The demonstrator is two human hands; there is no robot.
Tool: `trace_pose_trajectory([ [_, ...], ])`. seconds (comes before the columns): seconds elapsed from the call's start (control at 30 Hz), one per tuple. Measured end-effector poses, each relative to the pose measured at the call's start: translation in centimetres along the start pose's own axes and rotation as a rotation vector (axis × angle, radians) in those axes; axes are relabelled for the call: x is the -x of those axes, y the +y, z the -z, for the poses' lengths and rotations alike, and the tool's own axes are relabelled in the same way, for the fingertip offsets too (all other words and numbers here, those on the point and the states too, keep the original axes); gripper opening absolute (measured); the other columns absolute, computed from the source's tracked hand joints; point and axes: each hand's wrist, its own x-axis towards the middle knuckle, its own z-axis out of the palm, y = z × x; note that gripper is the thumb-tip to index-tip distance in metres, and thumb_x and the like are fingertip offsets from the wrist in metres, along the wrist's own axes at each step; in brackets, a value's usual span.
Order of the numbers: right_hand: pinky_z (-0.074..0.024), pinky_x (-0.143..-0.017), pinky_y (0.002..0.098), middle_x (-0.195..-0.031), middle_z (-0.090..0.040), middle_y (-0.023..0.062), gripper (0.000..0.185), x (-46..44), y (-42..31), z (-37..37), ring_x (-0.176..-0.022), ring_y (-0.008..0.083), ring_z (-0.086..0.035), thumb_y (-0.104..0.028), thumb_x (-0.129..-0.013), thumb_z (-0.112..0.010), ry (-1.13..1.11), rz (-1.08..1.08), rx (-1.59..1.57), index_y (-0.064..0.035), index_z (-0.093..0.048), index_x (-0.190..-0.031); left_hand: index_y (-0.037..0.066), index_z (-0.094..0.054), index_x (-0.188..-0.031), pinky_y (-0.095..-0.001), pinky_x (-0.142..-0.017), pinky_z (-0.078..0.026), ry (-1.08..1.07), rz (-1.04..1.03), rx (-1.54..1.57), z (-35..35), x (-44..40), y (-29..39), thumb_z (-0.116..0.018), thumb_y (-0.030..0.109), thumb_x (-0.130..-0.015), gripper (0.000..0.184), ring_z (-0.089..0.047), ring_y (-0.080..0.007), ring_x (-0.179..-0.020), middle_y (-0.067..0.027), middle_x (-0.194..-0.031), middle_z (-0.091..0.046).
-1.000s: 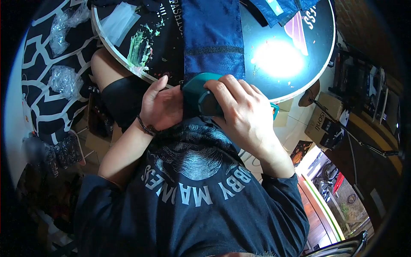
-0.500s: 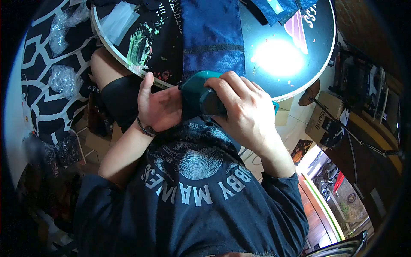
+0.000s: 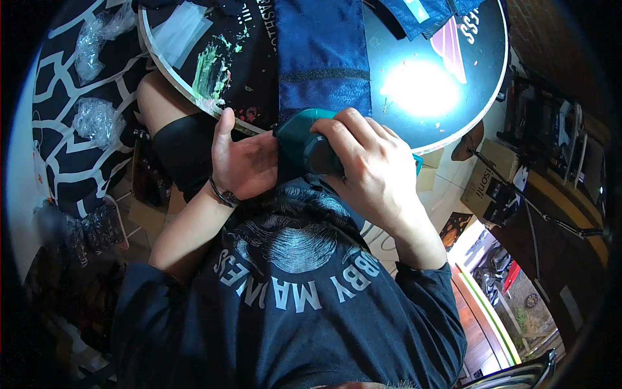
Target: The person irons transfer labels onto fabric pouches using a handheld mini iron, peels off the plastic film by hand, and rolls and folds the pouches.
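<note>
A blue cloth strip (image 3: 324, 45) with a dark band across it lies over the round black table and hangs at its near edge. My right hand (image 3: 369, 159) is wrapped round a teal tool (image 3: 299, 133) with a dark round part, which rests on the near end of the cloth. To its left, my left hand (image 3: 245, 159) is palm up with the thumb raised, and its fingertips go out of sight under the cloth's edge. Whether those hidden fingers grip the cloth does not show.
The round table's pale rim (image 3: 476, 126) curves close by. Translucent sheets (image 3: 181, 32) and another blue cloth piece (image 3: 421, 14) lie on it. Crumpled clear plastic (image 3: 98, 123) sits at the left, and a cardboard box (image 3: 489, 181) at the right.
The left thumb has swung slightly left and more upright. The teal tool and the cloth have shifted only slightly; the right hand keeps its hold.
</note>
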Motion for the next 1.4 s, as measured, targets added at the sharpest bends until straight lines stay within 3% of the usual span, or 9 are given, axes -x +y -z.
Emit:
trace_pose_trajectory([
  [0.2,-0.0551,-0.080,0.0403,-0.100,-0.062,0.0071,0.054,0.1,0.2,-0.6,-0.093,0.0289,-0.069,-0.009,-0.064,-0.085,0.032,-0.004,0.014,-0.0109,-0.063,-0.113,-0.008,-0.033,-0.156,-0.0425,-0.124,-0.028,0.086,0.029,-0.012,-0.3,-0.3,0.2,-0.012,0.094,-0.087,0.125,-0.044,-0.0281,-0.145,-0.0190,-0.156,-0.046],
  [0.33,-0.0535,-0.079,0.0369,-0.101,-0.058,0.0057,0.055,0.1,0.3,-0.1,-0.090,0.0247,-0.067,-0.011,-0.068,-0.082,0.024,0.026,-0.017,-0.0090,-0.061,-0.118,-0.008,-0.032,-0.157,-0.0417,-0.124,-0.028,0.114,0.034,-0.004,-0.5,-0.6,0.2,-0.014,0.093,-0.088,0.123,-0.044,-0.0272,-0.145,-0.0185,-0.157,-0.046],
  [0.4,-0.0534,-0.079,0.0371,-0.101,-0.058,0.0058,0.056,0.0,-0.1,0.3,-0.091,0.0249,-0.066,-0.012,-0.068,-0.083,0.035,0.020,-0.044,-0.0089,-0.061,-0.119,-0.007,-0.033,-0.157,-0.0418,-0.125,-0.026,-0.054,0.056,0.083,-0.1,-0.7,0.1,-0.014,0.093,-0.088,0.123,-0.043,-0.0270,-0.146,-0.0171,-0.158,-0.045],
  [0.47,-0.0553,-0.081,0.0397,-0.102,-0.063,0.0082,0.057,-0.1,-0.6,0.4,-0.093,0.0300,-0.069,-0.009,-0.062,-0.084,0.021,0.006,-0.092,-0.0097,-0.063,-0.115,-0.007,-0.033,-0.157,-0.0419,-0.125,-0.025,-0.011,0.050,0.067,-0.1,-0.4,0.1,-0.014,0.094,-0.087,0.124,-0.042,-0.0269,-0.146,-0.0165,-0.158,-0.045],
  [0.7,-0.0551,-0.081,0.0405,-0.102,-0.061,0.0086,0.058,-0.5,-0.8,-0.5,-0.095,0.0297,-0.069,-0.007,-0.063,-0.085,-0.004,0.012,-0.049,-0.0091,-0.061,-0.116,-0.006,-0.035,-0.157,-0.0422,-0.127,-0.019,-0.018,0.029,0.017,-0.3,-0.1,0.3,-0.008,0.097,-0.083,0.129,-0.039,-0.0267,-0.149,-0.0156,-0.161,-0.042],
  [0.9,-0.0553,-0.080,0.0412,-0.101,-0.060,0.0089,0.058,-0.5,-0.8,-0.6,-0.095,0.0301,-0.069,-0.007,-0.063,-0.085,-0.014,0.005,-0.053,-0.0095,-0.061,-0.116,-0.006,-0.033,-0.157,-0.0430,-0.127,-0.018,-0.121,0.036,0.040,-0.1,-0.1,0.3,-0.006,0.100,-0.079,0.134,-0.035,-0.0273,-0.150,-0.0158,-0.162,-0.040],
  [1.2,-0.0553,-0.079,0.0417,-0.099,-0.059,0.0087,0.056,-0.6,-0.8,-0.3,-0.093,0.0305,-0.069,-0.007,-0.063,-0.084,-0.011,0.011,-0.064,-0.0098,-0.061,-0.114,-0.005,-0.032,-0.158,-0.0408,-0.126,-0.020,-0.043,0.046,0.013,-0.1,0.2,0.4,-0.007,0.100,-0.079,0.134,-0.038,-0.0256,-0.149,-0.0151,-0.161,-0.042],
  [1.4,-0.0553,-0.079,0.0418,-0.100,-0.058,0.0086,0.056,-0.6,-0.8,-0.1,-0.093,0.0308,-0.068,-0.007,-0.064,-0.084,-0.016,0.005,-0.065,-0.0097,-0.061,-0.115,-0.005,-0.031,-0.158,-0.0394,-0.126,-0.020,-0.116,0.048,0.014,0.0,0.2,0.5,-0.008,0.100,-0.079,0.133,-0.038,-0.0252,-0.149,-0.0151,-0.161,-0.043],
])
